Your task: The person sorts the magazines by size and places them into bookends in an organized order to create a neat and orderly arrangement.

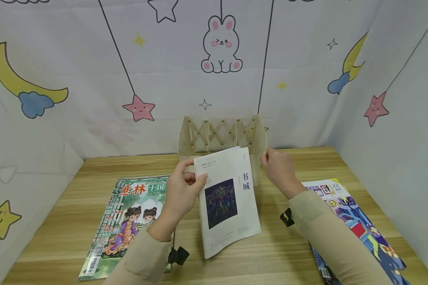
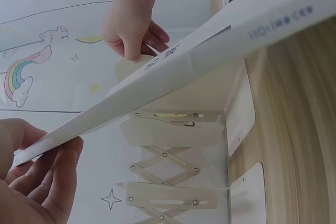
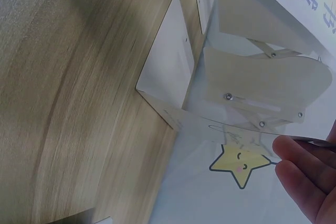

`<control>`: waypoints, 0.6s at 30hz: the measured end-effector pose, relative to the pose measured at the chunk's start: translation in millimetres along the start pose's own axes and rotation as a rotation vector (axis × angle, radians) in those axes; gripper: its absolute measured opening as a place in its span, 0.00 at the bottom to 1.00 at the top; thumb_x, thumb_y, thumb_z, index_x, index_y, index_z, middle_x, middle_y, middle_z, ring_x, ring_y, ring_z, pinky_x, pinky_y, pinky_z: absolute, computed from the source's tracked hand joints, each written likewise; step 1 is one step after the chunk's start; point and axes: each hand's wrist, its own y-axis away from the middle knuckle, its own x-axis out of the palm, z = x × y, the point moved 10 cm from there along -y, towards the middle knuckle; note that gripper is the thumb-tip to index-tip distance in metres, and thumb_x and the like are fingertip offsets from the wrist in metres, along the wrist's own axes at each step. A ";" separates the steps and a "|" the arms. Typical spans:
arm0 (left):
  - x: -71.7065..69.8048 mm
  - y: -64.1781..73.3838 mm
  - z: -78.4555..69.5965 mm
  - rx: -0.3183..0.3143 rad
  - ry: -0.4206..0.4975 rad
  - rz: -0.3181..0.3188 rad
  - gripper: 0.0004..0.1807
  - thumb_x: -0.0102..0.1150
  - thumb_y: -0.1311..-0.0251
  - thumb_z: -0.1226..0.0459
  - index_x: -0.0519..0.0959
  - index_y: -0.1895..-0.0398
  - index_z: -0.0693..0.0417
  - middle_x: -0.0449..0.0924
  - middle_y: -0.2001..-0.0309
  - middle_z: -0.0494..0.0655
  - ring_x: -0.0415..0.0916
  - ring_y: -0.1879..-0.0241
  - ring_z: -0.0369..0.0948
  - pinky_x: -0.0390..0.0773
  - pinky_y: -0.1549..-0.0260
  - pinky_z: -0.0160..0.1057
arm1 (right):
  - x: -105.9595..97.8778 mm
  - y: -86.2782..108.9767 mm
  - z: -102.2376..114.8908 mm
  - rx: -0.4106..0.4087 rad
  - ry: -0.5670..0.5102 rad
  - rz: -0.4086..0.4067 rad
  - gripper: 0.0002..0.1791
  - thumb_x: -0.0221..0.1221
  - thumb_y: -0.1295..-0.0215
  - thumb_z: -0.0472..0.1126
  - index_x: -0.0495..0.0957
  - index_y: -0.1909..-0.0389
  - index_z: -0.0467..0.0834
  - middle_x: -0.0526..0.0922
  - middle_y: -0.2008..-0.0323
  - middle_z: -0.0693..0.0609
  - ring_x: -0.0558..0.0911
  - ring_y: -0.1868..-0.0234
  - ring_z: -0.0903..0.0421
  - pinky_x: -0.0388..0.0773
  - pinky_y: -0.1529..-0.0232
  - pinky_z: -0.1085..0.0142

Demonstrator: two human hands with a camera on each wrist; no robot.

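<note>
My left hand (image 1: 181, 190) grips a thin white magazine (image 1: 244, 215) by its upper left edge, thumb on the face with the dark picture. The magazine hangs tilted above the table, in front of a cream expandable book rack (image 1: 204, 136) with crisscross bars. In the left wrist view its spine (image 2: 173, 74) runs slanting past the rack's dividers (image 2: 173, 132). My right hand (image 1: 279, 171) pinches the front edge of the rack's right end panel (image 1: 258, 134). The right wrist view shows the fingers (image 3: 302, 169) at that thin panel's edge.
On the wooden table (image 1: 281, 241), a green magazine (image 1: 128, 221) with cartoon children lies at the left. Several colourful magazines (image 1: 358, 221) lie at the right, partly under my right forearm. A patterned white curtain (image 1: 174, 59) stands behind the rack.
</note>
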 end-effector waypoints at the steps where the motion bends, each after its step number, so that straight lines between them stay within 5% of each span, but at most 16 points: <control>1: -0.3 0.1 -0.2 0.001 -0.002 -0.001 0.21 0.63 0.44 0.69 0.72 0.46 0.58 0.83 0.77 0.56 0.76 0.80 0.38 0.72 0.83 0.30 | -0.3 0.1 0.3 0.002 -0.001 0.000 0.17 0.49 0.35 0.36 0.67 0.85 0.40 0.65 0.90 0.50 0.62 0.87 0.57 0.56 0.86 0.69; 18: -7.2 2.0 -5.3 0.056 -0.003 -0.037 0.20 0.63 0.44 0.70 0.73 0.48 0.58 0.83 0.76 0.57 0.76 0.80 0.38 0.74 0.82 0.29 | 1.7 0.6 -1.2 0.029 -0.009 0.009 0.17 0.50 0.34 0.36 0.67 0.84 0.40 0.64 0.89 0.51 0.62 0.87 0.56 0.55 0.86 0.69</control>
